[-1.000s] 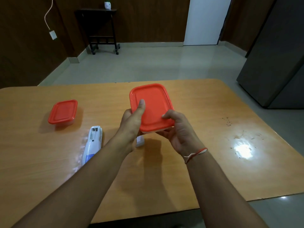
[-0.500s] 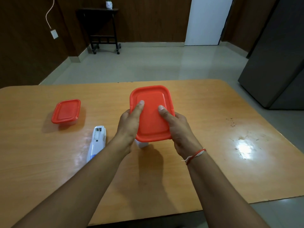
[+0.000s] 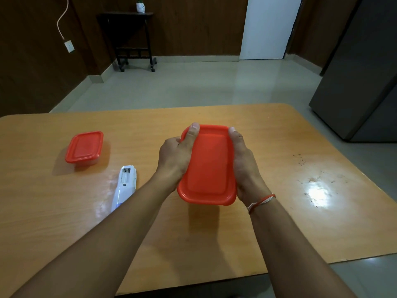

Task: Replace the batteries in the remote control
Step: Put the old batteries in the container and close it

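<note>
Left hand (image 3: 174, 160) and right hand (image 3: 245, 166): each grip clamped on long sides of rectangular red-lidded plastic container (image 3: 207, 166), thumbs on lid, held above wooden surface (image 3: 279, 147). White plastic remote control (image 3: 125, 186): left of container, lying on surface, battery bay open. Small red-lidded box (image 3: 84, 149): farther left.

Your two forearms come up from the bottom of the frame, both bare with no sleeves showing anywhere along them. Your left hand (image 3: 174, 160) wears nothing: no ring, watch or band. Around the wrist below your right hand (image 3: 243, 162), right of centre, you wear a thin thread bracelet (image 3: 261, 201), red twisted with white, its loose white ends fraying toward the inner side.
</note>
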